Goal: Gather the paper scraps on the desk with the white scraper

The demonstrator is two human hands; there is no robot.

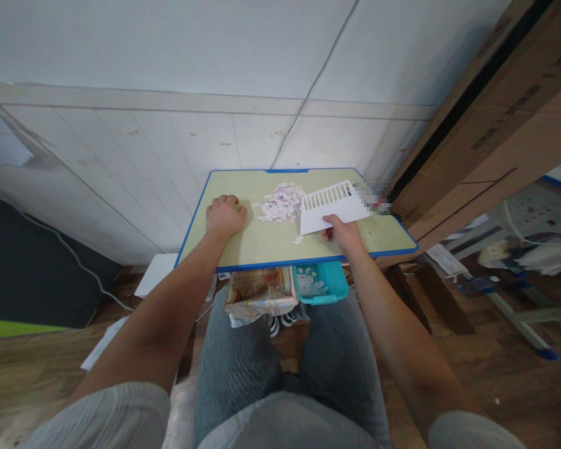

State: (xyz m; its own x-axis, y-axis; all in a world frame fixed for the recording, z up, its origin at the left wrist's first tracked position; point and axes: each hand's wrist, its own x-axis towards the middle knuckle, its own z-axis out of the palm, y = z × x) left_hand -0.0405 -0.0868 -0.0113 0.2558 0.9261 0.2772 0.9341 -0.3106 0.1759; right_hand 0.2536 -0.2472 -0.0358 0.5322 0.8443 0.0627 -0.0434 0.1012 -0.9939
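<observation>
My right hand (343, 234) grips a white sheet (330, 218) by its near edge, thumb on top and fingers underneath. A row of slots is cut along the sheet's far side, and its right end meets a blurred-out patch. Just left of the sheet lies a loose pile of small pale paper pieces (280, 202), with a few strays nearer the front. On the left part of the yellowish tabletop (257, 246) my left hand (225, 215) rests palm down, its fingers slightly bent and apart, holding nothing.
Below the table's blue front edge sit a patterned open box (262, 304) and a turquoise bin (330, 298) containing small pale pieces. Tall cardboard boxes (486, 125) stand close on the right. A white panelled wall (168, 137) rises behind the table.
</observation>
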